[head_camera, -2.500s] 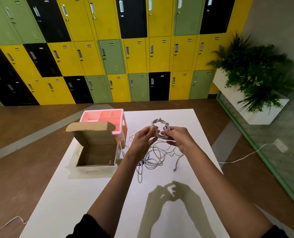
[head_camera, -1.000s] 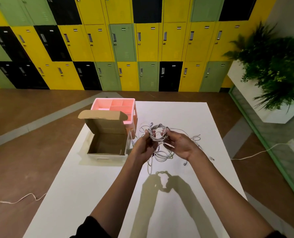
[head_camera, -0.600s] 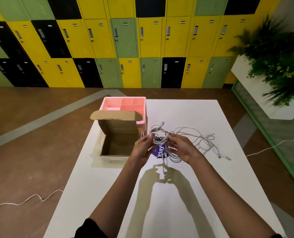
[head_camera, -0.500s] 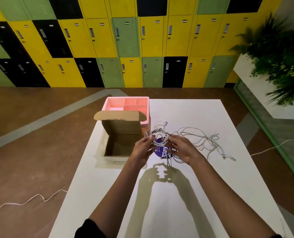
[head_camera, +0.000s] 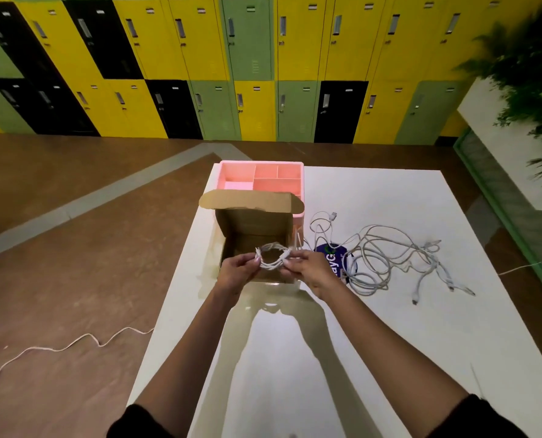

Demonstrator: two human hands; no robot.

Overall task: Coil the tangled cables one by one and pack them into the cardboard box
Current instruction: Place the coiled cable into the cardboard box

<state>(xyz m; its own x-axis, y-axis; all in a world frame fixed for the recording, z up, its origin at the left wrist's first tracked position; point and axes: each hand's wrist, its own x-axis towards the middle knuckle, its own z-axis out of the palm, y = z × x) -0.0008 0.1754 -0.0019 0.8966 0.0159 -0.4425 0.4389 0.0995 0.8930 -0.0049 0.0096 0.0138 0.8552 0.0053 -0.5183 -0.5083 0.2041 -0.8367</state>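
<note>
Coiled cable (head_camera: 274, 256): small white loop held over the open cardboard box (head_camera: 253, 221).
Left hand (head_camera: 236, 273): fingers pinch the loop's left side.
Right hand (head_camera: 309, 269): fingers pinch the loop's right side.
Box position: near the table (head_camera: 326, 343) left edge, lid flap raised at the back.
Tangled cables (head_camera: 385, 260): loose white heap right of the box, partly over a purple label (head_camera: 332, 253).
Pink tray (head_camera: 276, 184): compartmented, just behind the box.
Backdrop: yellow, green and black lockers (head_camera: 250, 42).
</note>
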